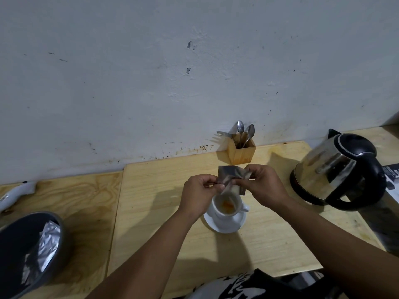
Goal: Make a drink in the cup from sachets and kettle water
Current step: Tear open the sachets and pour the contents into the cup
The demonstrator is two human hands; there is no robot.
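A white cup (pixel 228 209) stands on a white saucer (pixel 226 226) in the middle of the wooden table; orange powder lies in its bottom. Just above the cup's far rim I hold a crumpled grey sachet (pixel 233 179) with both hands. My left hand (pixel 199 190) pinches its left edge and my right hand (pixel 262 184) grips its right side. The sachet's lower end hangs over the cup. A steel kettle (pixel 336 169) with a black lid and handle sits on its base at the right.
A wooden holder (pixel 241 151) with spoons and a fork stands by the wall behind the cup. A grey bin (pixel 30 251) holding foil wrappers is at the lower left. A white object (pixel 15 194) lies at the far left, and a dark box (pixel 391 184) at the right edge.
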